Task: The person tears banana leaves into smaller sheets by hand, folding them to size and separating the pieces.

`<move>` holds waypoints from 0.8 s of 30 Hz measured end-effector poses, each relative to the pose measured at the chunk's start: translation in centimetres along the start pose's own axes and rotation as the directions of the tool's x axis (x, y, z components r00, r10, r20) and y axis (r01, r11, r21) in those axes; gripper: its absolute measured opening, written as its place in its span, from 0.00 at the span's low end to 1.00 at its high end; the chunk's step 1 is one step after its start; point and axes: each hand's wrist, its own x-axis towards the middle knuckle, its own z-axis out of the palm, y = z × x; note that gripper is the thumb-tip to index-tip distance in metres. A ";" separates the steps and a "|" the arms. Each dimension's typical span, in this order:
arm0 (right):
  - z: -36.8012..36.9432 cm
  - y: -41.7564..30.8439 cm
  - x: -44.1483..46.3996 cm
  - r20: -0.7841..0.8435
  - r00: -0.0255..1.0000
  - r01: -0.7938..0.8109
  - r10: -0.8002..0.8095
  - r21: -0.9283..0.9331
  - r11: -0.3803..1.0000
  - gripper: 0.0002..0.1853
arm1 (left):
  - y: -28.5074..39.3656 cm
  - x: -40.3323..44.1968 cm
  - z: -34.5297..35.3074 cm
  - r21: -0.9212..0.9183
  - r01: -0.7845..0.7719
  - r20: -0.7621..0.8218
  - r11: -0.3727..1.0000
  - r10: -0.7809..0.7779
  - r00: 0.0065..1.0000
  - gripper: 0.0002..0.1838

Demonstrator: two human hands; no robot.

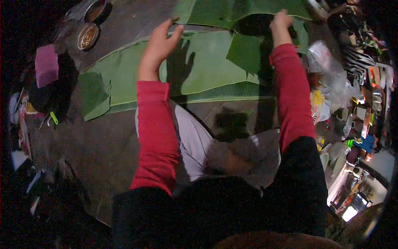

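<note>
Broad green banana leaf pieces (207, 54) lie overlapping on the dark floor in front of me. My left hand (161, 43) is over their left part, thumb and fingers apart, with its shadow on the leaf beside it. At the far side, my right hand (282, 21) is closed at the edge of an upper banana leaf (257, 9). That edge arches up near the hand, above a dark gap. The right fingertips are partly hidden. A smaller cut leaf piece (248, 54) lies below the gap.
Two round metal bowls stand at the upper left; the nearer bowl (88, 36) has brownish contents. A pink sheet (47, 66) and a bright green-handled tool (54, 118) are at left. Clear plastic bags (327, 70) and mixed household clutter (365, 120) line the right side.
</note>
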 end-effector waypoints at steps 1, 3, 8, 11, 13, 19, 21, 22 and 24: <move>0.2 1.2 -0.2 0.190 0.964 -0.158 0.184 -0.145 0.977 0.22 | -0.2 0.1 0.9 -0.010 -0.006 0.000 1.000 0.006 1.000 0.27; 0.6 2.0 -1.4 0.264 0.929 -0.263 0.258 -0.016 0.965 0.16 | -0.2 0.1 2.8 0.130 0.076 0.113 0.988 -0.091 0.989 0.27; 1.5 0.3 -1.1 0.575 0.818 -0.184 -0.001 0.263 0.947 0.18 | 1.6 0.3 5.9 0.049 -0.018 0.405 0.999 -0.004 0.914 0.28; 2.0 -7.6 -4.8 0.626 0.780 -0.207 -0.022 0.291 0.934 0.36 | 2.0 0.4 6.3 0.085 -0.005 0.418 0.996 -0.031 0.908 0.28; 1.7 -10.5 -6.4 0.616 0.777 -0.178 -0.127 0.409 0.895 0.36 | 1.2 0.3 6.5 0.086 0.046 0.363 0.995 -0.075 0.929 0.30; -1.8 -17.8 -13.1 0.548 0.589 -0.056 -0.594 0.761 0.647 0.39 | 1.4 0.6 6.9 -0.114 -0.031 0.259 0.993 0.060 0.964 0.39; -3.6 -20.1 -16.8 0.410 0.674 0.120 -0.614 0.760 0.639 0.39 | 2.6 0.4 6.8 -0.186 -0.007 0.268 0.982 0.057 0.962 0.40; -3.9 -20.7 -17.4 0.359 0.696 0.180 -0.622 0.751 0.635 0.39 | 3.1 0.4 6.7 -0.252 0.017 0.277 0.968 0.055 0.959 0.40; -3.3 -20.8 -14.2 0.318 0.633 0.291 -0.706 0.747 0.598 0.39 | 2.5 0.7 6.9 -0.220 0.055 0.329 0.974 0.021 0.944 0.39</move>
